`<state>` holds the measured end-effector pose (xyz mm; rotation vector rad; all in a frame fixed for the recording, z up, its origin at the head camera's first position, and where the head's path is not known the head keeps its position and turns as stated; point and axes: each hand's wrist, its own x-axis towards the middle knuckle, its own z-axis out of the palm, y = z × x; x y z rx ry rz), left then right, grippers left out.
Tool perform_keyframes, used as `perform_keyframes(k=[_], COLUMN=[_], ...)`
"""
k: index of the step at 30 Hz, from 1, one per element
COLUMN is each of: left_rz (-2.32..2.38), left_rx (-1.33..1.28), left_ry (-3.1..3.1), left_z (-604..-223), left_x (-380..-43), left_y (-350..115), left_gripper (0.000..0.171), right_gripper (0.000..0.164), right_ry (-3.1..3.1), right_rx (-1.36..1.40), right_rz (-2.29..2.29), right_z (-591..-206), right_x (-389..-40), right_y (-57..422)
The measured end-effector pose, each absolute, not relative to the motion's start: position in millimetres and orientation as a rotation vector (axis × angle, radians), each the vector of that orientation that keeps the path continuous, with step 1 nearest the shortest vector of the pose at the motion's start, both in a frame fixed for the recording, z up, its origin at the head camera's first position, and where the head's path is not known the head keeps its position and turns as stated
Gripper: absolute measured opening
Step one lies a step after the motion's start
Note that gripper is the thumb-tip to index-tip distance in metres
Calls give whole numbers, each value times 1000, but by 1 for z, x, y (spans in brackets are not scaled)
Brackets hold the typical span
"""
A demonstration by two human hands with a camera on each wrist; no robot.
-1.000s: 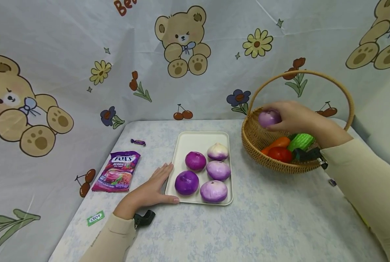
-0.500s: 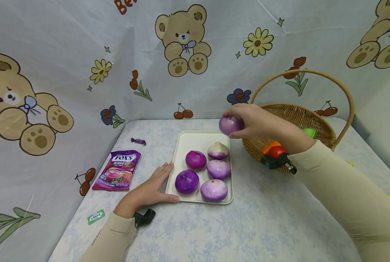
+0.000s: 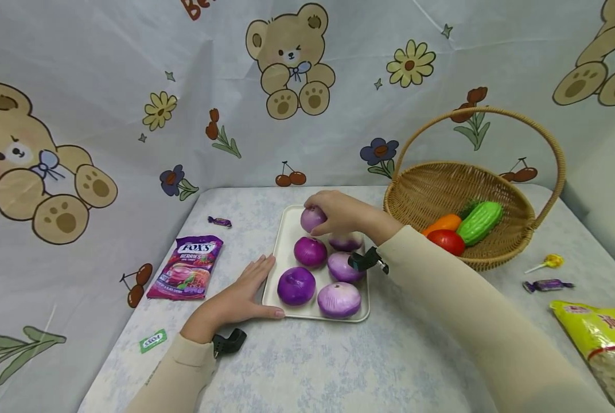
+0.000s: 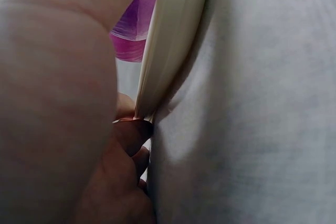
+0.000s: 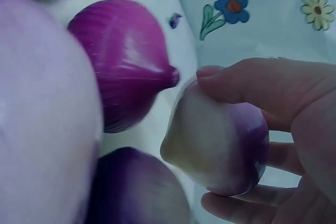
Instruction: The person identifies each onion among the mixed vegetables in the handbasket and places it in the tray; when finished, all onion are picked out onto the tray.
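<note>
At the back left of the white tray (image 3: 324, 312), my right hand (image 3: 341, 213) grips a pale purple onion (image 3: 311, 219) between thumb and fingers. The right wrist view shows that onion (image 5: 218, 140) with a whitish tip, close beside a magenta onion (image 5: 126, 64). Several other onions, among them a dark purple one (image 3: 296, 286) and a light striped one (image 3: 339, 300), lie in the tray. My left hand (image 3: 240, 295) rests at the tray's left front corner, fingers along its side and thumb at the front edge. In the left wrist view, its fingers touch the tray's rim (image 4: 168, 40).
A wicker basket (image 3: 416, 189) at the right holds a green bitter gourd (image 3: 480, 223), a tomato (image 3: 446, 242) and a carrot (image 3: 443, 223). Candy packs (image 3: 187, 267) and small sweets lie left. A lollipop (image 3: 551, 261), wrapped candy (image 3: 547, 285) and yellow bag (image 3: 602, 344) lie right.
My right hand has carried the pale purple onion left from the basket to the back of the tray. The left hand has stayed at the tray's corner.
</note>
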<state>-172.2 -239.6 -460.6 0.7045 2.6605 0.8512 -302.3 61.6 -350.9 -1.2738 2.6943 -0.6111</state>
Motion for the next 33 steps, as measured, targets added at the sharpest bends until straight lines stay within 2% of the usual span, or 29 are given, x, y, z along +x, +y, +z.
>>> perform_keyframes(k=[11, 22, 33], left_rz=[873, 882, 872], left_rx=[714, 707, 706], left_ry=[2654, 2654, 2659], left_z=[-457, -456, -459], left_x=[-171, -170, -171], left_y=[-236, -238, -238], left_gripper=[131, 130, 131], right_gripper=[60, 50, 50], right_ry=[2638, 2645, 2687], right_rx=[-1038, -1027, -1160], right_rz=[-563, -568, -623], right_z=[-372, -364, -342], right_x=[-307, -296, -267], right_y=[57, 61, 77])
